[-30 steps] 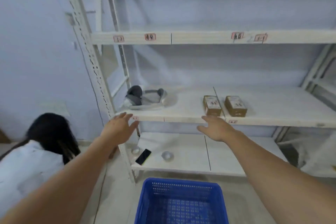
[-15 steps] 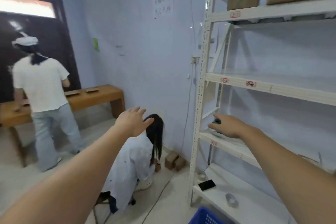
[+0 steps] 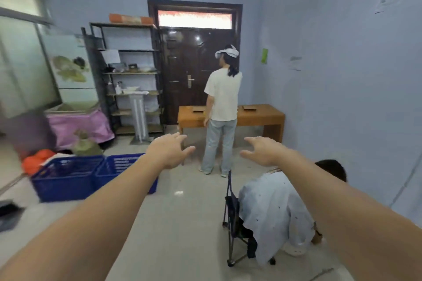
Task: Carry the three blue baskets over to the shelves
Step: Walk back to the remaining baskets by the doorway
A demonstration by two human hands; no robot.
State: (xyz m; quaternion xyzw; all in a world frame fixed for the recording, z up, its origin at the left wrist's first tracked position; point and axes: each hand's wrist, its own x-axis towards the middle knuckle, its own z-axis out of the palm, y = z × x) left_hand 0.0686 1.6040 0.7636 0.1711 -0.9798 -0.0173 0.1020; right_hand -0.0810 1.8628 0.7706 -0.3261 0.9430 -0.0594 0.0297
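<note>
Two blue plastic baskets stand side by side on the floor at the left: one basket (image 3: 66, 178) nearer the left edge, the second basket (image 3: 121, 167) beside it, partly hidden by my left forearm. My left hand (image 3: 169, 151) is stretched out in the air, fingers apart, holding nothing, just right of the second basket. My right hand (image 3: 262, 150) is also raised and empty with fingers spread. The white shelves and the basket set down by them are out of view.
A person in a white shirt (image 3: 222, 107) stands ahead at a wooden bench (image 3: 258, 116) by a dark door. Another person (image 3: 280, 210) crouches at the right beside a folding stool (image 3: 235, 223). A black shelf rack (image 3: 127, 75) and a pink-covered box (image 3: 77, 123) stand at the left.
My view has swung left, away from the white shelves and the basket on the floor there, to face the room. The two other baskets have come into view. Both hands stay raised and empty.
</note>
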